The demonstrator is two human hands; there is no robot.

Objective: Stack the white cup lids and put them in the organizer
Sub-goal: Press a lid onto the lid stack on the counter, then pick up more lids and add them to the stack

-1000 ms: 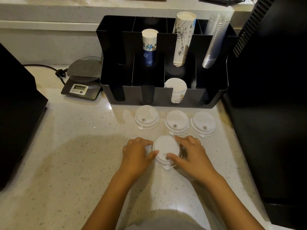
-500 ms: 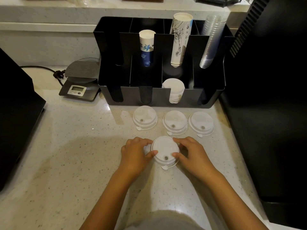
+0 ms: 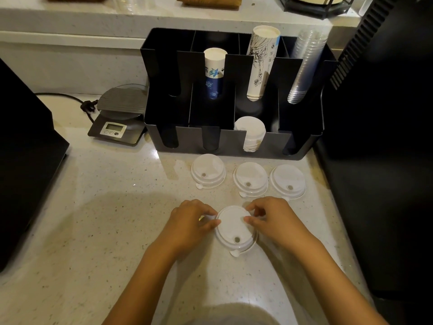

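A white cup lid point(image 3: 235, 228) lies on the pale counter in front of me, its tab toward me. My left hand point(image 3: 191, 219) pinches its left rim and my right hand point(image 3: 271, 215) pinches its right rim. Three more white lids lie in a row behind it: left lid point(image 3: 208, 171), middle lid point(image 3: 250, 179), right lid point(image 3: 287, 181). Behind them stands the black organizer point(image 3: 230, 139), with a stack of white lids point(image 3: 250, 132) in its front third slot.
The organizer's back slots hold a blue-printed paper cup stack point(image 3: 214, 73), a tall white cup stack point(image 3: 261, 62) and clear plastic cups point(image 3: 303, 66). A digital scale point(image 3: 117, 120) sits at the left. Black machines flank the counter on the left point(image 3: 25, 160) and right point(image 3: 379, 160).
Both hands stayed on the near lid; the fingers shifted from covering its sides to pinching its upper rim, and the lid's hole and tab now show.
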